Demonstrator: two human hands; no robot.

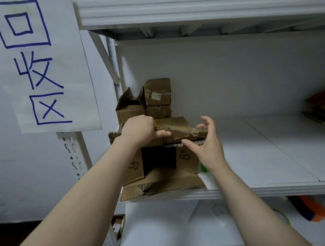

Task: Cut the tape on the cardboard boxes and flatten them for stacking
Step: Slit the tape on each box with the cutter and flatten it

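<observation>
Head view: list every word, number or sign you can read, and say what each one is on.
"回收区": handwritten in blue on the white paper sign.
"9#": printed on the open box, left flap, seen upside down.
"9#": also on its right flap.
White sticker on the upper rear box: too small to read.

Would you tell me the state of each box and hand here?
Front box: open, flaps spread, not flattened.
Top cardboard: flattened, gripped.
Rear left box: open.
Rear upper box: closed, labelled.
Left hand: gripping top cardboard.
Right hand: open, fingers spread.
</observation>
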